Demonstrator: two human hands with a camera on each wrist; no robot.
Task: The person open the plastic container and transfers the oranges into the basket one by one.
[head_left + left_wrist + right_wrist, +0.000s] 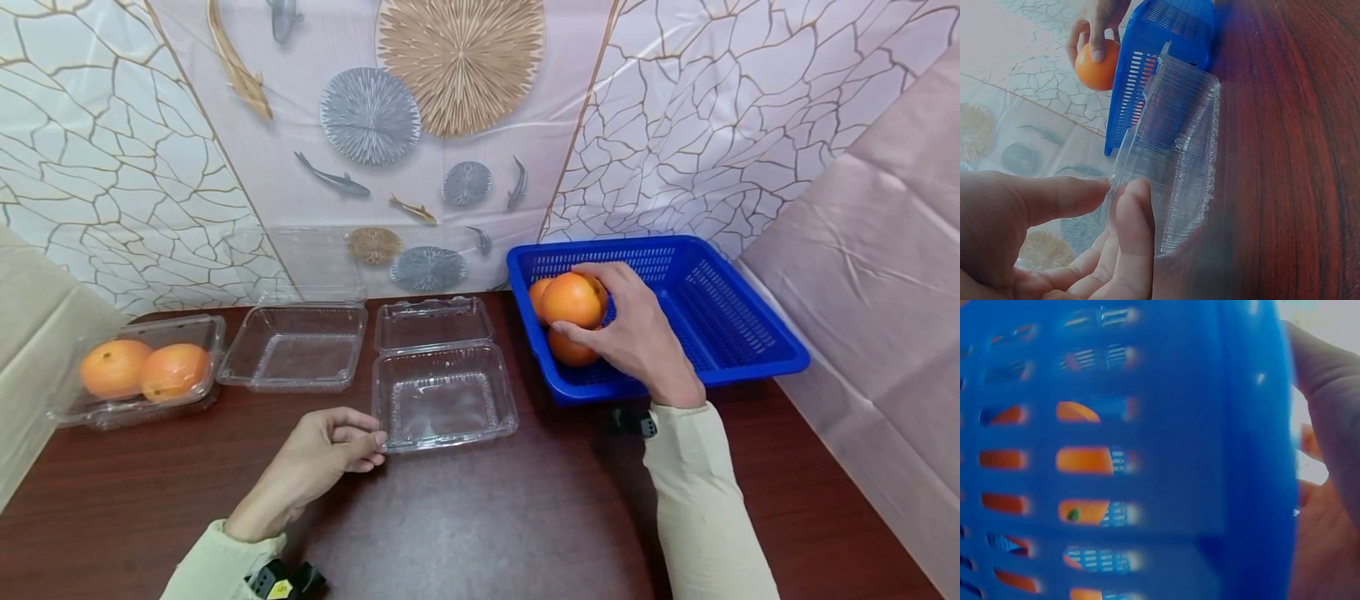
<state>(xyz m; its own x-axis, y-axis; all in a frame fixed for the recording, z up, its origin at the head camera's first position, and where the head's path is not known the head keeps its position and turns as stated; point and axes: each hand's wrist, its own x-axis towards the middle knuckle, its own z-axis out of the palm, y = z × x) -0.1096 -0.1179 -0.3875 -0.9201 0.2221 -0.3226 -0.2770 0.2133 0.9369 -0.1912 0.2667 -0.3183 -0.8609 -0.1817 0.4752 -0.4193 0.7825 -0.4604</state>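
My right hand [633, 329] grips an orange [572, 300] between thumb and fingers, lifted over the left end of the blue basket [750, 367]. Under and behind it, more oranges [572, 347] lie in the basket. In the left wrist view the held orange [1096, 65] shows above the basket rim. My left hand [330, 450] pinches the near left corner of an open clear plastic clamshell box [444, 396] with thumb and fingertips. That box holds nothing, and its lid [433, 323] lies folded back toward the wall. The right wrist view is mostly filled by the basket's slotted side [1179, 456].
Left of it stands another open clear clamshell box [300, 350], its lid raised against the wall. At the far left a clear box [213, 350] contains two oranges [176, 372]. A patterned sheet [465, 200] hangs behind the dark wooden table [480, 525].
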